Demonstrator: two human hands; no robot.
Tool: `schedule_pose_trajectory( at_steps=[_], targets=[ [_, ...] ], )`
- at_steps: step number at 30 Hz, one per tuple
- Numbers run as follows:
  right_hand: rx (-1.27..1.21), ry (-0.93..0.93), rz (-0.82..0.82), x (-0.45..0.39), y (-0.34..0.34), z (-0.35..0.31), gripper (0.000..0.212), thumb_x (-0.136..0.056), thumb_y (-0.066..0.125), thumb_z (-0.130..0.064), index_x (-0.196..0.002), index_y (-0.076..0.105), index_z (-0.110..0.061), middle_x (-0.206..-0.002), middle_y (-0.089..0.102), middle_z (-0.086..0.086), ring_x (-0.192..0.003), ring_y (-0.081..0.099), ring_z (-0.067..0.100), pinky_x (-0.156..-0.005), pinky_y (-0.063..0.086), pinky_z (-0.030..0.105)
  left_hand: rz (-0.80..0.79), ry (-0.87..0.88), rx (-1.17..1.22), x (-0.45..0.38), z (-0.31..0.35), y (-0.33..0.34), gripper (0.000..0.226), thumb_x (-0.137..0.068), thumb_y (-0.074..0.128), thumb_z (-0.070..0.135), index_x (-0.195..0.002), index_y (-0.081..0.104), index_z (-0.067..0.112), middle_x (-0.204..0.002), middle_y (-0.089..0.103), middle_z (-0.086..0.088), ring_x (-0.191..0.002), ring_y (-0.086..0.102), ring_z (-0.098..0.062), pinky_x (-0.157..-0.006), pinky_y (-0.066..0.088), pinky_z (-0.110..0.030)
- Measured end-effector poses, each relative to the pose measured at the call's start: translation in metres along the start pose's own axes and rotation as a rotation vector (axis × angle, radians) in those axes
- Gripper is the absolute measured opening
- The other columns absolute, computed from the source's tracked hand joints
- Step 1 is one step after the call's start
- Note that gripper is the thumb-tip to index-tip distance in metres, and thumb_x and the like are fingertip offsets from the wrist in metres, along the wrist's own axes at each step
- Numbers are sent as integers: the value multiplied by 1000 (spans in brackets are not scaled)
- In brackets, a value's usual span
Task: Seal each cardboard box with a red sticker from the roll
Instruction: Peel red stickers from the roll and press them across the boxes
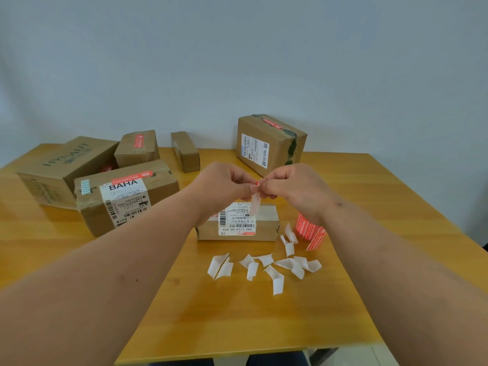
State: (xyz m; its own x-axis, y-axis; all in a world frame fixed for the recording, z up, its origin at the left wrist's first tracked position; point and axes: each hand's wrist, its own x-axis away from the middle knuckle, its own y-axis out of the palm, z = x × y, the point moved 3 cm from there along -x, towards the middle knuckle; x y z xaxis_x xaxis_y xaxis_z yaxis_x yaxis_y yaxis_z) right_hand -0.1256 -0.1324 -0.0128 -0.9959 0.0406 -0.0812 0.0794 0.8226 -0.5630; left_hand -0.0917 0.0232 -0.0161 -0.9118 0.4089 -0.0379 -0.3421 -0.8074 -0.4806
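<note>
My left hand (224, 184) and my right hand (295, 188) meet above the table and both pinch one small sticker strip (255, 200), red at its top tip with pale backing hanging down. Right below them lies a small cardboard box (264, 228) with a white shipping label. The red sticker roll (307, 229) stands just right of that box, partly hidden by my right wrist, a loose red end trailing down. Boxes bearing red stickers sit at the left (163, 186), back left (137, 147) and back right (272, 143).
Several peeled white backing scraps (264, 265) lie scattered in front of the small box. A large open box (63, 167) and a narrow carton (184, 151) stand at the back. The wooden table's (237, 326) near edge runs along the bottom, with a wall behind.
</note>
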Motion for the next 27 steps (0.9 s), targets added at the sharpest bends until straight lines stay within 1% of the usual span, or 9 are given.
schedule_pose_trajectory(
  at_steps=[5, 10, 14, 16, 19, 21, 22, 24, 27],
  targets=[
    [-13, 0, -6, -2, 1, 1, 12, -86, 70, -25, -84, 79, -17, -78, 75, -7, -85, 68, 9, -89, 55, 35, 5, 1, -6, -2, -2, -1, 9, -86, 72, 22, -92, 76, 17, -73, 70, 8, -56, 59, 13, -45, 39, -2],
    [8, -7, -10, -4, 1, 1, 12, -85, 71, -26, -82, 79, -18, -77, 74, -7, -87, 67, 10, -92, 53, 39, -1, -3, -69, -4, -1, 0, 6, -86, 71, 28, -89, 76, 24, -76, 72, 8, -62, 62, 10, -47, 41, -4],
    [27, -12, -7, -4, 0, 2, 12, -86, 70, -25, -81, 78, -18, -77, 74, -7, -88, 66, 11, -92, 53, 41, -9, -12, -110, -4, 1, 1, 7, -86, 71, 30, -89, 76, 26, -76, 71, 10, -64, 63, 8, -54, 41, -10],
    [30, -11, -7, -4, 0, 3, 11, -85, 70, -25, -81, 78, -18, -77, 74, -6, -89, 66, 12, -93, 53, 43, -14, -10, -117, -4, 1, 2, 7, -87, 71, 30, -90, 76, 25, -77, 72, 8, -69, 63, 4, -58, 42, -14],
    [33, -7, -12, -3, -1, 3, 11, -84, 70, -25, -79, 77, -18, -78, 73, -7, -92, 65, 13, -94, 52, 43, -22, -9, -119, -2, 3, 2, 9, -88, 70, 30, -92, 76, 25, -77, 72, 7, -71, 63, 2, -60, 43, -16],
    [39, -10, -10, -3, -1, 2, 12, -84, 70, -25, -77, 77, -18, -78, 73, -7, -95, 64, 13, -94, 51, 43, -35, -12, -107, -2, 3, 2, 11, -87, 70, 32, -92, 77, 24, -79, 72, 3, -78, 66, -4, -67, 49, -21],
    [40, -11, -10, -3, -1, 2, 12, -84, 70, -25, -77, 77, -18, -79, 73, -7, -95, 63, 13, -94, 51, 43, -43, -19, -98, -2, 2, 2, 12, -87, 70, 33, -92, 77, 24, -80, 73, 1, -83, 67, -9, -73, 53, -25],
    [44, -10, -18, -3, -1, 2, 12, -84, 69, -24, -76, 76, -17, -80, 72, -6, -97, 63, 13, -93, 50, 41, -50, -30, -92, -1, 2, 2, 13, -87, 70, 34, -89, 77, 23, -81, 74, -1, -89, 68, -17, -83, 54, -35],
    [51, -17, -42, -2, 0, 3, 12, -85, 69, -24, -77, 76, -18, -83, 72, -6, -97, 62, 12, -90, 49, 37, -41, -34, -105, 0, 3, 2, 15, -88, 69, 33, -84, 78, 21, -79, 73, -2, -90, 67, -23, -84, 54, -39]
  ],
)
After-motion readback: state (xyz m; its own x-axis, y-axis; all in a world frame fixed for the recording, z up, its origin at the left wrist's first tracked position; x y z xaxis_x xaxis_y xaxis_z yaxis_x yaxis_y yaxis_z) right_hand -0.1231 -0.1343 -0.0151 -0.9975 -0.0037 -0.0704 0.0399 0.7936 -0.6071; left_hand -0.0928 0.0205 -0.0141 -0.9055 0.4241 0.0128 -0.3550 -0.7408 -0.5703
